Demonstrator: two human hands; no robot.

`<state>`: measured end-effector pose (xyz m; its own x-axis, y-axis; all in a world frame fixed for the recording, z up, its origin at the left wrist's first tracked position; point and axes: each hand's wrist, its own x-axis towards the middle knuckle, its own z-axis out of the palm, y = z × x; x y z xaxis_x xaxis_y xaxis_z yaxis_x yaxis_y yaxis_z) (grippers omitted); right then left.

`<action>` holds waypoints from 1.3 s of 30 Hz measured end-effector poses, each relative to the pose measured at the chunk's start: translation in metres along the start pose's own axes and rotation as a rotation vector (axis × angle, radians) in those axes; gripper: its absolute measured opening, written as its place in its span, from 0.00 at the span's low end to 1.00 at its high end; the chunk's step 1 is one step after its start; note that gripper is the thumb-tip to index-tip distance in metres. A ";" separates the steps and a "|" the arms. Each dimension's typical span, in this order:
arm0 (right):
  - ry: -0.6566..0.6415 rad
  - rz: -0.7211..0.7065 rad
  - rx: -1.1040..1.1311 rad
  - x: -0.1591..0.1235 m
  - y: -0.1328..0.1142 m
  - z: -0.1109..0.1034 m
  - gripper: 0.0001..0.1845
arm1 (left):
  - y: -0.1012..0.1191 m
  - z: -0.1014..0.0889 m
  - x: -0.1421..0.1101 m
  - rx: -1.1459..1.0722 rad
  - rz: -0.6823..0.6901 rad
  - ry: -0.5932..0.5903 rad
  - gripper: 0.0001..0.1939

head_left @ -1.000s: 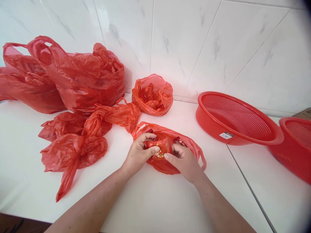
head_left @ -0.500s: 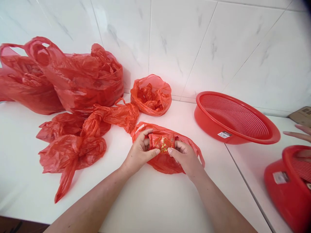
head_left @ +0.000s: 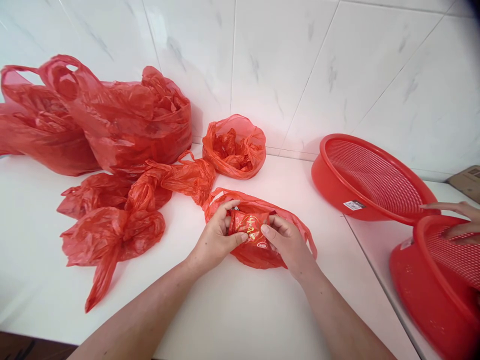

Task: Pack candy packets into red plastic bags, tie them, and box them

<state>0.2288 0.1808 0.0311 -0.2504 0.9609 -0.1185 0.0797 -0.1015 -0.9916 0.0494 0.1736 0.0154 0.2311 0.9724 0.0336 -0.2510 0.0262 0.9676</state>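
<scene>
Between my two hands is a small red packet [head_left: 252,227] with gold print, held above an open red plastic bag [head_left: 255,257] on the white table. My left hand [head_left: 219,232] grips the packet's left side, thumb across its front. On the right side, my right hand [head_left: 287,240] pinches the packet between thumb and fingers. Another wrapped piece seems to sit behind the front packet, mostly hidden. Just behind stands a small open red bag [head_left: 234,147] with crumpled red plastic inside.
Knotted red bags [head_left: 112,232] lie to the left, with large full red bags [head_left: 131,120] behind them against the tiled wall. At right are a red mesh basket [head_left: 371,180] and a nearer red basket [head_left: 420,280], touched by another person's hand [head_left: 463,220]. Cardboard [head_left: 467,182] lies far right.
The packet has tilted and shifted slightly in my fingers, showing more of its lower front. At right, the other person's hand and the near basket moved left; the mesh basket shifted and tilted.
</scene>
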 end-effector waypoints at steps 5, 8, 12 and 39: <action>-0.031 -0.003 0.020 -0.001 -0.001 0.001 0.10 | 0.000 0.002 -0.003 0.047 0.009 -0.019 0.32; -0.002 0.004 0.001 -0.002 -0.001 0.002 0.10 | -0.002 0.003 -0.002 0.041 0.020 -0.006 0.32; 0.188 -0.046 0.064 -0.002 -0.001 -0.002 0.09 | -0.004 -0.001 0.001 0.158 0.133 0.154 0.28; 0.309 -0.122 -0.119 -0.003 0.009 -0.004 0.12 | -0.011 -0.036 0.018 0.694 0.268 0.618 0.15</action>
<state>0.2344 0.1784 0.0227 0.0374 0.9985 0.0395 0.1833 0.0320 -0.9825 0.0229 0.1994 -0.0035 -0.3386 0.8817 0.3287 0.4333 -0.1639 0.8862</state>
